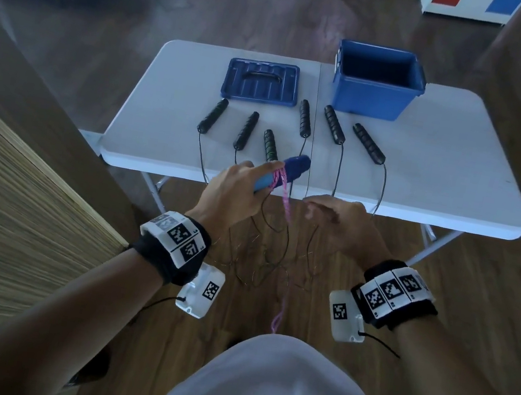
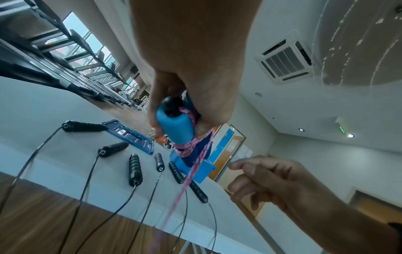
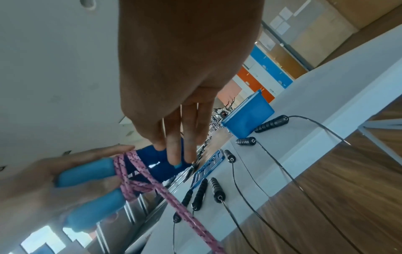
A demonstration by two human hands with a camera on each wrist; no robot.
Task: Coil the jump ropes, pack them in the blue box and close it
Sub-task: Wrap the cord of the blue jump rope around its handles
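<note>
Lid (image 1: 261,81) and six black handles (image 1: 304,118) beside open blue box (image 1: 375,90).

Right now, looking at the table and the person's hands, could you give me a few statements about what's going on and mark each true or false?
1. The left hand grips blue handles wrapped with pink rope. True.
2. The blue box is closed. False: it stands open, and its lid lies on the table.
3. Six black handles lie on the table. True.
4. The right hand holds a black handle. False: it holds none of them.
</note>
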